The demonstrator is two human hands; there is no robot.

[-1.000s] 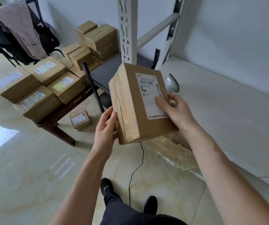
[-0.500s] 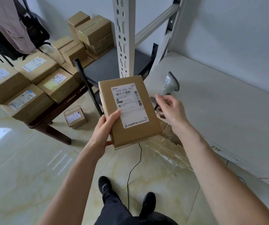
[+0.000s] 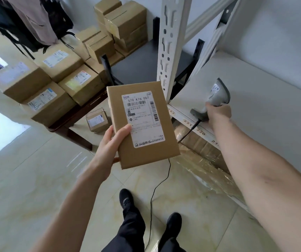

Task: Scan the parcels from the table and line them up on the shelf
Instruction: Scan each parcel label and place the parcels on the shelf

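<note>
Beside shelf [image 3: 255, 99]: left hand [image 3: 109, 148] grips parcel [image 3: 142, 124]; right hand [image 3: 218, 113] grips scanner [image 3: 217, 95].

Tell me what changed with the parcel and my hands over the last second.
The right hand let go of the parcel, reached right to the shelf and took hold of the scanner. The parcel turned label-up, held now by the left hand alone. The boxes on the table and the small box on the floor stayed put.
</note>
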